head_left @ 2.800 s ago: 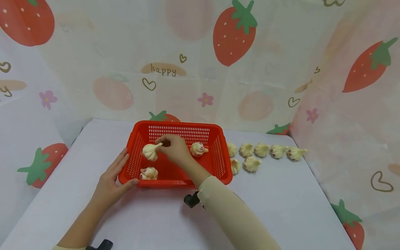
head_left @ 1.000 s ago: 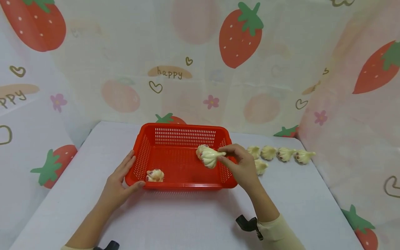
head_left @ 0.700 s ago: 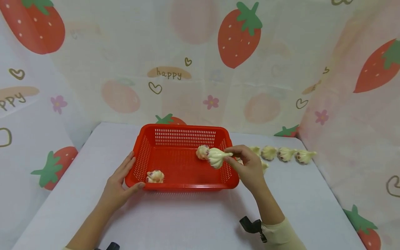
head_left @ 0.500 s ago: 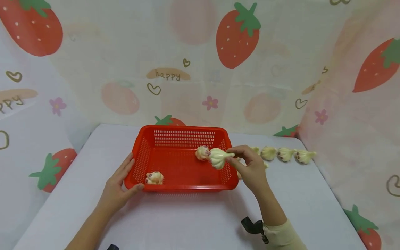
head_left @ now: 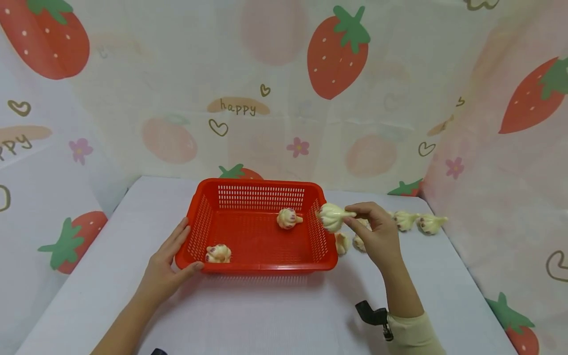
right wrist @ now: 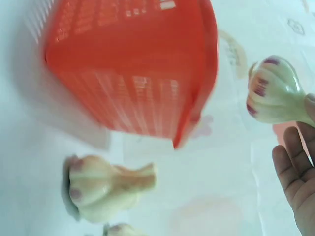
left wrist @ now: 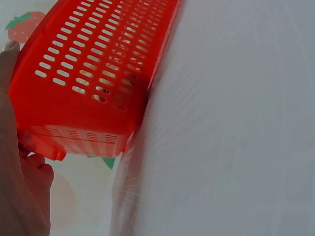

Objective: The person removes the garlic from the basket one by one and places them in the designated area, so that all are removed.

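Note:
My right hand (head_left: 377, 234) pinches a pale garlic bulb (head_left: 332, 217) by its stem, holding it up at the right rim of a red plastic basket (head_left: 266, 267). In the right wrist view purple marks show on the held garlic bulb (right wrist: 278, 93), which is apart from the basket (right wrist: 133, 83). My left hand (head_left: 161, 271) grips the basket's left end, thumb on the front rim and fingers along the side. Inside the basket lie two garlic bulbs, one at right (head_left: 287, 218) and another at front left (head_left: 218, 253), its lower part hidden by the rim.
Several more garlic bulbs (head_left: 431, 224) lie on the white table (head_left: 266, 315) to the right of the basket, some hidden behind my right hand. Strawberry-printed cloth (head_left: 266, 162) hangs behind and at both sides.
My right hand has carried the garlic bulb from over the basket's left part rightward to its right rim, lifting it slightly lately. My left hand keeps its hold on the basket.

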Demonstrator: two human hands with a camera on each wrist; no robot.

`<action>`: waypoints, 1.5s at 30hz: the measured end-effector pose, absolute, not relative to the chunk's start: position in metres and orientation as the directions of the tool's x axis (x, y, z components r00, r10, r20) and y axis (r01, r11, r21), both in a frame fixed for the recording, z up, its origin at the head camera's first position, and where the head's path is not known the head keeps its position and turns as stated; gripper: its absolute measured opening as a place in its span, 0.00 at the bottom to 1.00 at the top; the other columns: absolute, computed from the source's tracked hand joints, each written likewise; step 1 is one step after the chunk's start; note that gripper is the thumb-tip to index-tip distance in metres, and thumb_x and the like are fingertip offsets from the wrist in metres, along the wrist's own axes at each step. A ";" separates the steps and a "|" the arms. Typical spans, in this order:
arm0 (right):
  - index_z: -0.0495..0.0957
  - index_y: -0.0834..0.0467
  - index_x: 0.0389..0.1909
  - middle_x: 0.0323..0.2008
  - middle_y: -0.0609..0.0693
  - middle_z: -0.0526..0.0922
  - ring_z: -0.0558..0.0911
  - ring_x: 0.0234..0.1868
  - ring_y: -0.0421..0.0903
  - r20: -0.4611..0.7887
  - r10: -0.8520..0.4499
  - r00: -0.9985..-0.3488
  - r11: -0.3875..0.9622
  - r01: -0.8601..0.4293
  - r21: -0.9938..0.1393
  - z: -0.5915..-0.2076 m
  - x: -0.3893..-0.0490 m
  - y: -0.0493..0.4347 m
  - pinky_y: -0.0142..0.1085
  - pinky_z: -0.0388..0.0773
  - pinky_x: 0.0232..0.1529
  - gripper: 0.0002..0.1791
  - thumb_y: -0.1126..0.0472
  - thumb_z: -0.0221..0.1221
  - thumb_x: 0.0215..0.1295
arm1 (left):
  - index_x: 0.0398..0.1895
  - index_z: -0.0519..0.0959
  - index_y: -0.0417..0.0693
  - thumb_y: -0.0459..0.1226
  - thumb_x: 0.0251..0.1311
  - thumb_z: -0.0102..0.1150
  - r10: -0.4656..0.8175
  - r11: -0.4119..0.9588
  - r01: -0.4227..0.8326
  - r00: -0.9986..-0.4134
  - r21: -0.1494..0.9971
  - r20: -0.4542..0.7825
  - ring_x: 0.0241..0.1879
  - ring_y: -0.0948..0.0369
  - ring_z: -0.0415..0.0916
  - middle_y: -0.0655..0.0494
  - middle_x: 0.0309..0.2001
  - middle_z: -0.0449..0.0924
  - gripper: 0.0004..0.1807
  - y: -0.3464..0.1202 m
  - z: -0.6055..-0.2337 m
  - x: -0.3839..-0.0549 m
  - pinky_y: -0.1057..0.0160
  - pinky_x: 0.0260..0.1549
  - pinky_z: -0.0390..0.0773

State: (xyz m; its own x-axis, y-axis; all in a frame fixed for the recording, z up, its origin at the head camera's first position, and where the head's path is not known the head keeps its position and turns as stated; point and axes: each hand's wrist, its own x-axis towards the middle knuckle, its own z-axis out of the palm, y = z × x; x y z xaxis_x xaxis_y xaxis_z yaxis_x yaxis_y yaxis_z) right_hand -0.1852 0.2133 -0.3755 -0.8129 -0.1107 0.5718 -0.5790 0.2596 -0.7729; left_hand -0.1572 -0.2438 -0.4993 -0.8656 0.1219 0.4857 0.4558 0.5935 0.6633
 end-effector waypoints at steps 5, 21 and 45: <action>0.83 0.71 0.47 0.44 0.54 0.84 0.83 0.43 0.39 0.568 -0.099 -0.817 0.267 -0.572 -0.776 -0.391 -0.199 0.236 0.26 0.81 0.50 0.13 0.77 0.66 0.61 | 0.79 0.61 0.46 0.38 0.50 0.80 0.125 0.586 0.470 -0.858 0.660 0.499 0.79 0.70 0.49 0.53 0.81 0.57 0.53 -0.245 -0.499 -0.155 0.86 0.65 0.53; 0.83 0.69 0.49 0.47 0.51 0.87 0.83 0.43 0.37 0.518 0.070 -0.852 0.342 -0.467 -0.815 -0.400 -0.210 0.290 0.25 0.77 0.55 0.15 0.72 0.68 0.62 | 0.79 0.61 0.47 0.39 0.50 0.80 0.127 0.595 0.472 -0.855 0.651 0.503 0.79 0.70 0.50 0.55 0.81 0.57 0.53 -0.247 -0.501 -0.157 0.86 0.65 0.53; 0.83 0.66 0.54 0.39 0.35 0.85 0.82 0.41 0.30 0.320 0.254 -0.913 0.532 -0.145 -0.835 -0.426 -0.218 0.363 0.18 0.78 0.42 0.21 0.60 0.71 0.63 | 0.79 0.61 0.49 0.39 0.50 0.80 0.128 0.604 0.476 -0.850 0.639 0.512 0.79 0.71 0.50 0.54 0.80 0.57 0.53 -0.243 -0.502 -0.160 0.87 0.63 0.54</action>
State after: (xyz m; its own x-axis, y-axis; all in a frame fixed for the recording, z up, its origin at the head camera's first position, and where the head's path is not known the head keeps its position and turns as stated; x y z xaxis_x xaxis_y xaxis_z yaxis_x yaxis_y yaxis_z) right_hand -0.2179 0.3633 -0.4259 -0.9129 0.2538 0.3197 -0.1445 0.5316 -0.8346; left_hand -0.1598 -0.2435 -0.5020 -0.8497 0.1275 0.5116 0.4757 0.6041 0.6394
